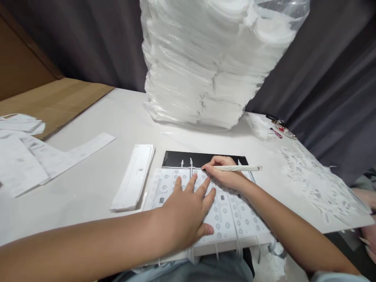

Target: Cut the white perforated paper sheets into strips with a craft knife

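Observation:
My left hand (190, 213) lies flat with its fingers spread on a white sheet (227, 227) patterned with grey rings and small dark squares. My right hand (225, 172) is closed around a slim white pen-like tool (248, 168), its dark tip at the sheet's far edge. A black strip (173, 156) shows beyond that edge, with thin white cords or tabs (191, 161) reaching onto it. More cords hang over the near edge. Just left of the sheet rests a stack of folded white pieces (133, 178).
A tall bagged stack of white sheets (205, 70) stands at the back. White cut pieces (22, 164) lie at the left, beside brown cardboard (58, 98). White scraps (320, 184) are heaped at the right, near small items (282, 128). Part of another person (367, 199) shows at the right edge.

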Demonstrator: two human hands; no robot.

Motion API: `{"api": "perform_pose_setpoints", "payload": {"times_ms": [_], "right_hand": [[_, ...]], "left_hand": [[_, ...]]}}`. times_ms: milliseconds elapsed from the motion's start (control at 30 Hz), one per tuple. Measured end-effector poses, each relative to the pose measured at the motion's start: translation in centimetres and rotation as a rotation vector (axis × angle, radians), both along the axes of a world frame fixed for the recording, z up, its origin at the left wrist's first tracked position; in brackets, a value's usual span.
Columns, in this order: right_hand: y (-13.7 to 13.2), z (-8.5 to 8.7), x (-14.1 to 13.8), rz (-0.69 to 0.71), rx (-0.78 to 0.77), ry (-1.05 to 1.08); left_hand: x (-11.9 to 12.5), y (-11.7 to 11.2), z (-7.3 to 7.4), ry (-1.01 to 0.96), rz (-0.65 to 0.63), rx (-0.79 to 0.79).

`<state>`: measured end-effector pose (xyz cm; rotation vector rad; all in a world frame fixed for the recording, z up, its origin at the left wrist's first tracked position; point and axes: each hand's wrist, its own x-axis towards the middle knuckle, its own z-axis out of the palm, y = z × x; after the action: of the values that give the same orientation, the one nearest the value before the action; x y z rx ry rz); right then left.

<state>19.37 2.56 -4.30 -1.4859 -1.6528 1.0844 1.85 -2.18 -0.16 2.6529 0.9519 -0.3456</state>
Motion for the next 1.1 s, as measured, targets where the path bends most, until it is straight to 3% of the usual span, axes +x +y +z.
{"api": "perform_pose_setpoints", "payload": {"times_ms": [433,667,767,867,967,1100], "right_hand": [[-0.4,0.9,-0.4,0.043,0.021,-0.096],[-0.8,1.5,-0.3,0.364,0.451,-0.549],[-0.1,1.9,1.4,0.272,0.547,-0.651],[0.5,3.5,2.5,0.123,0.493,-0.559],[0.5,4.8,1.3,0.059,0.297,-0.309],[0.2,3.2,-1.7,0.07,0.019,-0.012]], "left_hand": [[0.1,-0.1,0.4,0.032,-0.003,-0.012],[0.5,-0.3,0.5,0.077,-0.012,-0.003],[0.7,-0.5,0.6,0.102,-0.017,-0.002],[1.0,-0.8,0.0,0.042,-0.021,0.0],[1.1,-1.1,-1.0,-0.067,-0.03,-0.01],[0.9,-1.1,-1.5,-0.168,-0.041,-0.02]]}}
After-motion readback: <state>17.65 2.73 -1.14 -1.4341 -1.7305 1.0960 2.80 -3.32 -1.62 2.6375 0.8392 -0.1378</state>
